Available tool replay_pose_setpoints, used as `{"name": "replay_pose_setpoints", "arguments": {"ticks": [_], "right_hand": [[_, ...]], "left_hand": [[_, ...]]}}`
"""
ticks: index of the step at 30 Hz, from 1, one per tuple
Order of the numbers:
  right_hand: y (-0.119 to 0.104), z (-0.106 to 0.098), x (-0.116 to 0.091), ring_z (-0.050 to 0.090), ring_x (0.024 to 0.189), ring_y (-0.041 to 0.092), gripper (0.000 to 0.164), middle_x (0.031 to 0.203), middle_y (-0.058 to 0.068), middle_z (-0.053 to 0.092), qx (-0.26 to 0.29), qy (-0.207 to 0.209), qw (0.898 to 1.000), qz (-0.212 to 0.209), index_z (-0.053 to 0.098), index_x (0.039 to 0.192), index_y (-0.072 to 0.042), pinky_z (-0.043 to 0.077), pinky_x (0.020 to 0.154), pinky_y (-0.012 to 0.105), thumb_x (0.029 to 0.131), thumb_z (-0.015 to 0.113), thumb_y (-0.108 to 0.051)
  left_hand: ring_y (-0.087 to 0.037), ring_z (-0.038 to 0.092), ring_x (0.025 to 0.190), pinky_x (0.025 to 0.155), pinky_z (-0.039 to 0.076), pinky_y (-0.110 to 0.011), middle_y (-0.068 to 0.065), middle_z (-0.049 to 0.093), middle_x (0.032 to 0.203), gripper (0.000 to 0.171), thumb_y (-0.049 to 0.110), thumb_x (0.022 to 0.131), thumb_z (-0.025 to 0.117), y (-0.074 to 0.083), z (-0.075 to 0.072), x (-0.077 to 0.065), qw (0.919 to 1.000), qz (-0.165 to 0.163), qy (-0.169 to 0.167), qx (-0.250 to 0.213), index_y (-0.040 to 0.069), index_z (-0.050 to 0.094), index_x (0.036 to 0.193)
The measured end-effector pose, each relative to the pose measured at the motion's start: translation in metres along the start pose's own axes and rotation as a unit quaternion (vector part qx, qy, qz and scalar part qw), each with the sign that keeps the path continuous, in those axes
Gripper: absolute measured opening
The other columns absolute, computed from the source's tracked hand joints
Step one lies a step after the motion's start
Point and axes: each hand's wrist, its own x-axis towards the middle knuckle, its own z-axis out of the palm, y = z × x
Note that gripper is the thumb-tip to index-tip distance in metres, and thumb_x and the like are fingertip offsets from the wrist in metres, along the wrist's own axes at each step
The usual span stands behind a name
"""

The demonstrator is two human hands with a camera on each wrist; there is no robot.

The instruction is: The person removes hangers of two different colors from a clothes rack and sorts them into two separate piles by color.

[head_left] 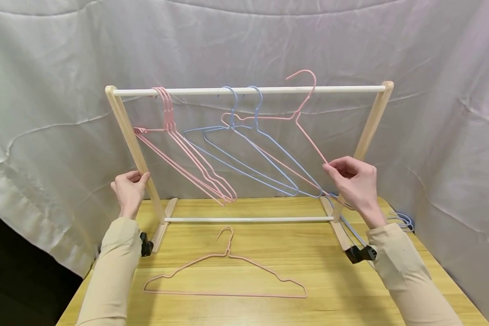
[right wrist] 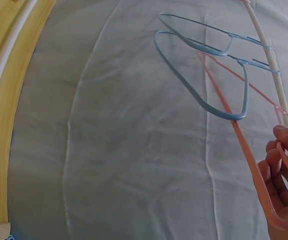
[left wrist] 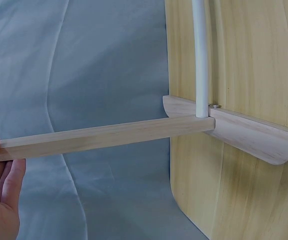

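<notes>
My right hand (head_left: 354, 185) pinches a pink wire hanger (head_left: 312, 141) near its right shoulder end. In the right wrist view, the fingers wrap the bent end of this hanger (right wrist: 244, 142). Its hook rises above the white rail (head_left: 350, 89), and its far end passes behind two blue hangers (head_left: 259, 102) hung on the rail. At the left, my left hand (head_left: 129, 190) holds the rack's wooden post (head_left: 132, 140) between thumb and fingers, also seen in the left wrist view. Several pink hangers (head_left: 169, 113) hang together near the rail's left end.
Another pink hanger (head_left: 228, 295) lies flat on the wooden table (head_left: 265, 244) in front of the rack. A white lower bar (head_left: 248, 219) joins the rack's feet. Blue hangers (head_left: 405, 222) lie at the back right, and a grey curtain (head_left: 244, 45) surrounds the table.
</notes>
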Motion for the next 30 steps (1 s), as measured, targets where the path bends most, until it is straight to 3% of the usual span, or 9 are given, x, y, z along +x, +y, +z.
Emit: {"name": "replay_pose_setpoints", "arguments": {"ticks": [10, 22, 30], "right_hand": [[0.007, -0.002, -0.005, 0.056, 0.059, -0.009, 0.006, 0.069, -0.031, 0.063, 0.023, 0.025, 0.999, -0.007, 0.074, 0.084, 0.006, 0.044, 0.059, 0.007, 0.085, 0.076, 0.001], [0.023, -0.011, -0.023, 0.057, 0.058, -0.008, 0.007, 0.069, -0.027, 0.065, 0.05, 0.012, 0.998, 0.024, 0.071, 0.087, 0.012, 0.046, 0.058, 0.006, 0.083, 0.074, 0.008], [0.037, -0.011, -0.038, 0.057, 0.06, -0.008, 0.004, 0.07, -0.025, 0.066, 0.033, 0.008, 0.999, 0.033, 0.073, 0.087, 0.007, 0.046, 0.061, 0.006, 0.083, 0.075, 0.007]], "left_hand": [[-0.035, 0.039, 0.125, 0.101, 0.024, -0.046, -0.029, 0.07, 0.115, 0.037, 0.024, 0.095, 0.07, 0.0, 0.0, 0.0, 1.0, 0.002, -0.001, -0.001, -0.007, 0.072, 0.116], [-0.035, 0.039, 0.125, 0.1, 0.024, -0.046, -0.029, 0.07, 0.115, 0.037, 0.023, 0.095, 0.07, -0.001, 0.001, 0.001, 1.0, 0.003, 0.0, 0.001, -0.007, 0.072, 0.115], [-0.035, 0.04, 0.125, 0.101, 0.024, -0.046, -0.029, 0.071, 0.114, 0.036, 0.023, 0.095, 0.07, 0.0, 0.0, 0.001, 1.0, 0.003, 0.001, 0.0, -0.006, 0.073, 0.114]]}}
